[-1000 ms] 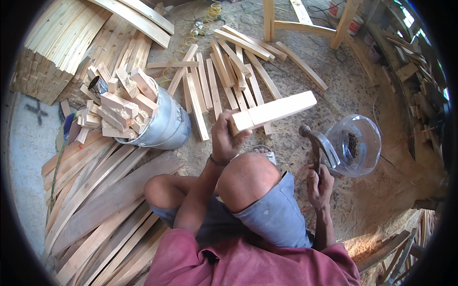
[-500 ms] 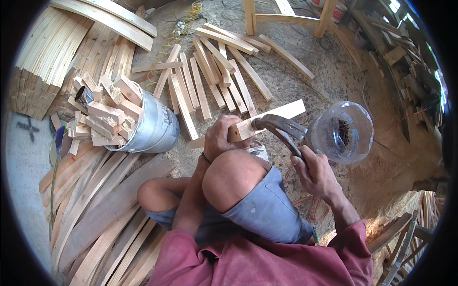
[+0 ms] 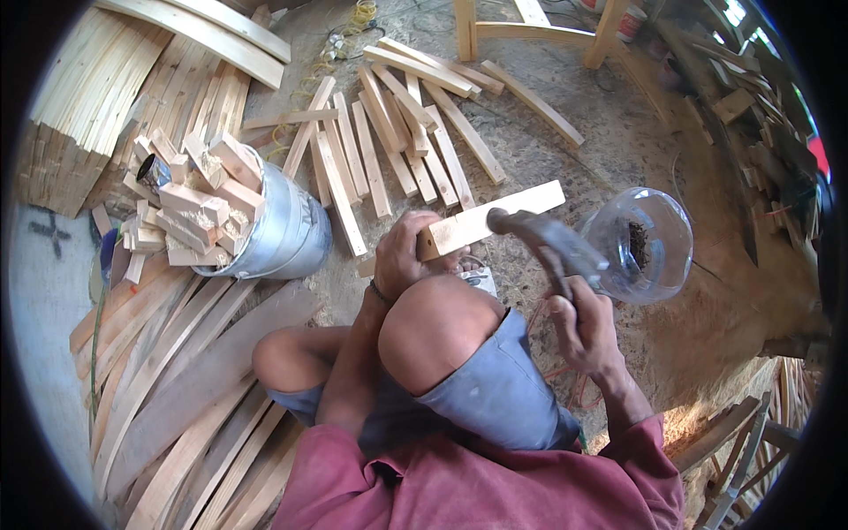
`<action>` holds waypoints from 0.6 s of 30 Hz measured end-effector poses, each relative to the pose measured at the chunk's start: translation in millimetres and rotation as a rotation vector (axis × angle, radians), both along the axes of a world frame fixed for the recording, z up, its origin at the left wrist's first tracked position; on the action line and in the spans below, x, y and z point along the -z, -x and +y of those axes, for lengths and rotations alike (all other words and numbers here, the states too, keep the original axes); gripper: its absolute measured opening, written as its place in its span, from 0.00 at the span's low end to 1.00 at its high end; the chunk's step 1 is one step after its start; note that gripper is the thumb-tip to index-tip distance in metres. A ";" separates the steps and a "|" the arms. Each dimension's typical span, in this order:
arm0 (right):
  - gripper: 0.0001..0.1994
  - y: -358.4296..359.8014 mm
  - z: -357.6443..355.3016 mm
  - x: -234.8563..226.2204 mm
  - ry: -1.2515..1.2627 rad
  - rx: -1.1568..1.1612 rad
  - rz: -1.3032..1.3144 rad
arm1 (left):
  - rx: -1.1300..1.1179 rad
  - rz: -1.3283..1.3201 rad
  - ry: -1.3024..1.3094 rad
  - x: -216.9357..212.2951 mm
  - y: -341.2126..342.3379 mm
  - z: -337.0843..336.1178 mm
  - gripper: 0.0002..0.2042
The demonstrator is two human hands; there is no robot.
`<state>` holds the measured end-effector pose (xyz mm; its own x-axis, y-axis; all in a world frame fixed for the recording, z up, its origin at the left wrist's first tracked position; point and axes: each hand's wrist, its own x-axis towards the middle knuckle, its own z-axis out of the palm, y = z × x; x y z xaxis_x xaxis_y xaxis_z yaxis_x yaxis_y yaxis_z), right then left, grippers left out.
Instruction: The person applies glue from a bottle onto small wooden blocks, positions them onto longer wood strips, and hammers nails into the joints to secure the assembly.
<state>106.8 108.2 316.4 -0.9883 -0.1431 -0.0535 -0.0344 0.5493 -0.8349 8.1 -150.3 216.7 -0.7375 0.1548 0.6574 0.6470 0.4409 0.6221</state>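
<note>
My left hand (image 3: 405,252) is closed round the near end of a pale square wooden block (image 3: 495,218), which reaches out to the right beyond my knee. A small dark hole shows in the block's near end. In my right hand (image 3: 585,329) is a claw hammer (image 3: 556,243), slightly blurred, gripped by its handle. The hammer's head sits over the block's upper face; whether it touches the wood I cannot tell. Just right of the hammer stands a cut clear plastic container (image 3: 649,265) with a heap of dark nails (image 3: 638,243) inside.
A metal bucket (image 3: 296,230) full of short wood offcuts (image 3: 199,203) stands at the left. Loose wooden strips (image 3: 353,159) lie on the floor ahead. Boards (image 3: 221,353) lie at lower left, with stacked planks (image 3: 88,97) beyond. A wooden frame (image 3: 530,34) stands at the far side.
The hammer's head has shifted right along the block, away from the near end. My right hand has moved slightly down and right. My left hand keeps its hold on the block.
</note>
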 end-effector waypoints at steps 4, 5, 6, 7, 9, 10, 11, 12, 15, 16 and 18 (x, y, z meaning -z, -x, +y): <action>0.15 -5.2 6.2 1.8 0.134 0.081 0.057 | 0.028 -0.133 -0.145 -12.7 7.7 -2.9 0.24; 0.15 -4.4 5.1 2.3 0.143 0.088 0.057 | 0.049 -0.176 -0.193 -14.3 8.6 -4.6 0.25; 0.15 -3.8 3.8 3.4 0.153 0.096 0.058 | 0.016 -0.213 -0.168 -3.1 8.8 -11.0 0.28; 0.15 -3.1 2.8 3.5 0.159 0.102 0.060 | 0.002 -0.167 -0.191 -4.7 10.6 -11.5 0.29; 0.16 -8.9 0.3 11.4 0.189 0.132 0.092 | -0.029 -0.073 -0.234 -10.1 15.5 -12.6 0.30; 0.16 -13.0 -0.5 16.3 0.200 0.148 0.100 | -0.091 -0.057 -0.149 -13.9 16.6 -15.0 0.30; 0.16 -16.0 -0.9 20.6 0.211 0.163 0.107 | -0.073 -0.130 -0.247 -17.8 19.0 -14.1 0.29; 0.14 -17.2 -0.6 24.3 0.172 0.201 0.134 | -0.055 -0.204 -0.346 -22.6 22.9 -11.2 0.28; 0.12 -15.9 3.9 30.9 -0.023 0.223 0.198 | -0.126 -0.344 -0.417 -20.2 29.9 -18.3 0.29; 0.10 -16.8 3.3 30.2 -0.003 0.243 0.159 | -0.171 -0.329 -0.344 2.2 36.5 -35.3 0.30; 0.11 -18.6 6.1 33.9 -0.028 0.238 0.145 | -0.186 -0.347 -0.343 11.9 39.0 -40.0 0.33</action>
<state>125.4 114.3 282.5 -0.9915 0.0934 0.0904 -0.0198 0.5789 -0.8151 -31.0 -190.2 204.8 -0.9154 -0.1811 0.3595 0.3074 0.2620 0.9148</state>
